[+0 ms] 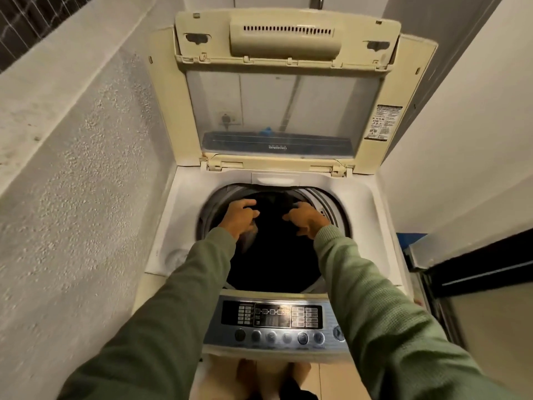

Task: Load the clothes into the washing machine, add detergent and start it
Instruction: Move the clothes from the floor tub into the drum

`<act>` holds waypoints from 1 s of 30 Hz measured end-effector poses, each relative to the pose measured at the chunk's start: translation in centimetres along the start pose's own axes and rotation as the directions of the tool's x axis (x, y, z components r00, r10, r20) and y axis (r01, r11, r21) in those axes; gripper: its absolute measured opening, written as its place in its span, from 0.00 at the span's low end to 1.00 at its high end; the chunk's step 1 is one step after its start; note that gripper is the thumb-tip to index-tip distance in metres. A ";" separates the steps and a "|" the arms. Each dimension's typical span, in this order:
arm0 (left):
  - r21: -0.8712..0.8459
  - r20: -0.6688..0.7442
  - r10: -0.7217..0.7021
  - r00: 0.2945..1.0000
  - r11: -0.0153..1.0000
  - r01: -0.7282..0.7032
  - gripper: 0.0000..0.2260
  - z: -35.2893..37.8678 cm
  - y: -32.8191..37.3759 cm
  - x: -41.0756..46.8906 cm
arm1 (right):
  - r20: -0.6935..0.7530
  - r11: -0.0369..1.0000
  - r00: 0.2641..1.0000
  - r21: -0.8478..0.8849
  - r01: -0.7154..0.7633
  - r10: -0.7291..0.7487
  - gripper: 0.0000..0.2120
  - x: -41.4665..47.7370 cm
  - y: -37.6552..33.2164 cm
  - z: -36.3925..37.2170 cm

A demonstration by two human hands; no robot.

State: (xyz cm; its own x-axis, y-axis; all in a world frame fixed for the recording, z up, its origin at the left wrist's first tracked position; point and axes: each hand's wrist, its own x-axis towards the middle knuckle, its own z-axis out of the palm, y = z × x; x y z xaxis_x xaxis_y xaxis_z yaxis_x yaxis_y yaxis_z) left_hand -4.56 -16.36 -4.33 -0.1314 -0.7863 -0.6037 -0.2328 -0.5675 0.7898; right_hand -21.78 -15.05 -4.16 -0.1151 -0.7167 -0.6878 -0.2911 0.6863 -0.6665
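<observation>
A top-loading washing machine [178, 215] stands in front of me with its lid [282, 90] folded up and back. Dark clothes [274, 249] fill the round drum opening. My left hand [239, 216] and my right hand [307, 219] both reach over the drum, fingers curled into the dark fabric at its far side. Both arms wear green sleeves. The control panel [274, 321] with a display and a row of round buttons runs along the machine's near edge. No detergent is in view.
A rough plastered wall [72, 183] closes in tightly on the left. On the right is a white wall and a dark-framed door or panel [476, 272]. My bare feet [271, 373] stand on a tiled floor below the machine.
</observation>
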 end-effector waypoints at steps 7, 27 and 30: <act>0.206 -0.048 0.105 0.993 0.974 -0.093 0.16 0.6 0.0 0.7 | 0.035 0.994 0.998 0.098 0.057 -0.061 0.06 0.3 -0.5 0.3; 0.458 0.104 0.440 0.892 0.775 -0.435 0.12 5.6 0.9 -3.7 | -0.279 0.901 0.858 -0.154 0.405 -0.432 0.05 -8.9 2.4 -2.7; 0.437 0.110 0.456 0.883 0.776 -0.455 0.11 7.5 0.9 -5.1 | -0.317 0.892 0.834 -0.172 0.418 -0.452 0.05 -10.4 3.6 -3.7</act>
State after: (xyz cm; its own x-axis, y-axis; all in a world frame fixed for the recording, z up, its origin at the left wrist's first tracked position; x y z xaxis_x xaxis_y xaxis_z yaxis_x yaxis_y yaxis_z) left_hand -11.33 -11.02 -1.37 -0.3282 -0.9263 -0.1850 -0.5422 0.0244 0.8399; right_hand -25.18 -5.59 1.69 -0.2655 -0.9470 -0.1810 -0.4715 0.2913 -0.8324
